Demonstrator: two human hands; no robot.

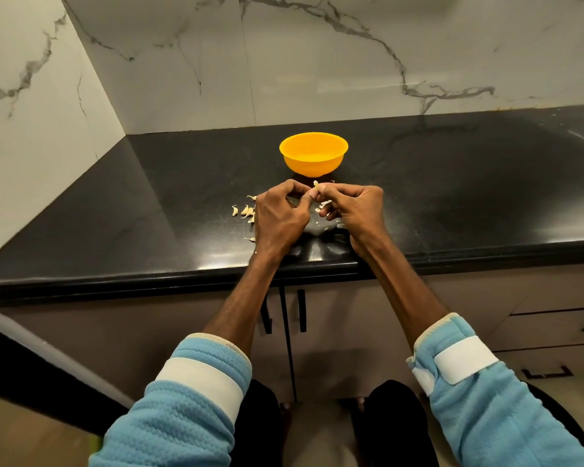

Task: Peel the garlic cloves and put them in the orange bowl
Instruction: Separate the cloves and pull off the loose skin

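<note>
Black glossy countertop (115, 224), tucked into a corner of white veined marble wall (317, 62), cabinet doors (334, 332) below. Left hand (279, 214) and right hand (358, 210) meet, thumbs and fingertips pinching one garlic clove (316, 185), other fingers curled. Orange bowl (312, 166) sits just beyond the fingertips. Loose cloves (246, 210) lie left of the left fingers, partly hidden; peel scraps (324, 204) lie beneath the right ones.

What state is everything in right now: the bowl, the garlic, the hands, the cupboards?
Orange bowl: upright on the counter, nothing showing inside.
Garlic clove: pinched between the fingertips of both hands.
Left hand: fingers curled, pinching the clove.
Right hand: fingers curled, pinching the clove.
Loose cloves: lying on the counter beside the left hand.
Cupboard doors: closed.
</note>
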